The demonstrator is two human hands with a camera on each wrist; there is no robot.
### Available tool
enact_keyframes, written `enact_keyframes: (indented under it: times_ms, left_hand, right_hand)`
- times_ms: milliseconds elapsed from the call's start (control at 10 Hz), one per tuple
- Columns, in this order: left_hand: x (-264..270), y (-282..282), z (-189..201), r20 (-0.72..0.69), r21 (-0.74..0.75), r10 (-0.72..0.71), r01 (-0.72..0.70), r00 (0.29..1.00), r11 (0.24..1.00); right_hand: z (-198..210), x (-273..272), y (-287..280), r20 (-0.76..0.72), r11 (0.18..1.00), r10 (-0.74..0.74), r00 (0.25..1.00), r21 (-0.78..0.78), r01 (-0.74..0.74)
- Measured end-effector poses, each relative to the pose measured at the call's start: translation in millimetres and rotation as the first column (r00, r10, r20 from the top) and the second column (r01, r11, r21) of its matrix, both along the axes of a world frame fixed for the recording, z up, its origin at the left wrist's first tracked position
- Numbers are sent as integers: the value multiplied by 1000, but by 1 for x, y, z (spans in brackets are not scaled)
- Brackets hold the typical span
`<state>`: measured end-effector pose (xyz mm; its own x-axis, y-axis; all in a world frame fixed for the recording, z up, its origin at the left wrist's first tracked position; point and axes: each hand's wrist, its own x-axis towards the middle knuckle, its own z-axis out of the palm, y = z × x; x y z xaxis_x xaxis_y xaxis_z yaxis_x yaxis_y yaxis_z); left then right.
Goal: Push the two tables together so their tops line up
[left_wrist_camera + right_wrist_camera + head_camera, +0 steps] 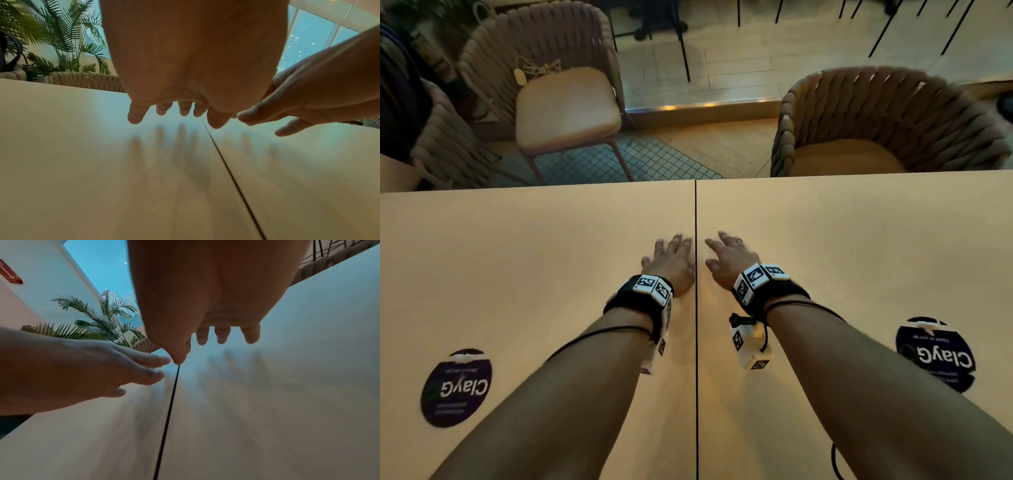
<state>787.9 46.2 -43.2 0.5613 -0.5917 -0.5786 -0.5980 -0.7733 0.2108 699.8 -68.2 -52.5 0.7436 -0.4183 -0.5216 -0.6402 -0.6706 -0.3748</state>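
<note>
Two pale wooden tables stand side by side, the left table (517, 274) and the right table (859, 257), with only a thin dark seam (695, 222) between their tops. Their far edges run almost level. My left hand (674, 260) hovers just left of the seam, fingers spread and straight, holding nothing. Just right of the seam, my right hand (727, 255) is spread the same way. In the wrist views the left hand's fingertips (160, 110) and the right hand's fingertips (222, 337) sit slightly above the tabletop, over their shadows.
Each tabletop carries a round dark sticker (456, 387) (935, 353) near me. Woven chairs stand beyond the far edge: one with a tan cushion (565, 106) on the left, one (887, 126) on the right. Palm plants (61, 40) stand behind the left side.
</note>
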Motion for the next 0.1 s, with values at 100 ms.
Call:
enact_keyframes:
  times_ms: [100]
  left_hand:
    - [-14, 6, 10, 24, -62, 33, -32, 999, 998]
  right_hand:
    - [14, -15, 1, 45, 999, -29, 999, -24, 30]
